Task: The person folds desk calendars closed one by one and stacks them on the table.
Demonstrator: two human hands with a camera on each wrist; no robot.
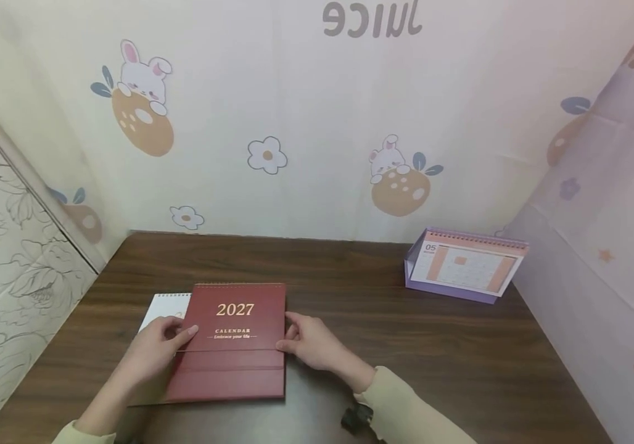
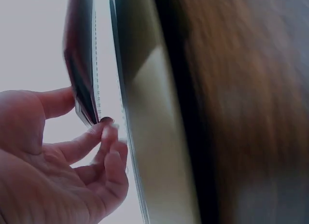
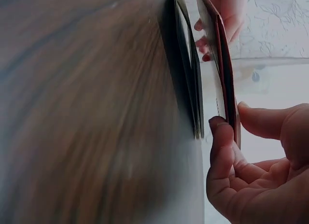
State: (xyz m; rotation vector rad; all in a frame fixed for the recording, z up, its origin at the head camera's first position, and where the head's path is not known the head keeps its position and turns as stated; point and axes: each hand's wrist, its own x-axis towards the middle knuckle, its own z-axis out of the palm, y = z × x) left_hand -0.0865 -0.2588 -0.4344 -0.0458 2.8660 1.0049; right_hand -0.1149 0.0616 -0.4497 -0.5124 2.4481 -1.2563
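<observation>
A dark red desk calendar (image 1: 234,382) with gold "2027" lettering is held by both hands at its sides. My left hand (image 1: 153,348) pinches its left edge, thumb on the cover and fingers behind. On the opposite edge, my right hand (image 1: 314,345) pinches it the same way. Another calendar with a white page (image 1: 164,306) lies under and to the left of it, mostly covered. In the right wrist view, a gap shows between the red calendar (image 3: 224,64) and the lower calendar (image 3: 193,93).
A purple desk calendar (image 1: 464,262) showing "05" stands tented at the table's back right. The dark wooden table (image 1: 350,271) meets a patterned curtain (image 1: 317,123) at the back and more patterned cloth on both sides.
</observation>
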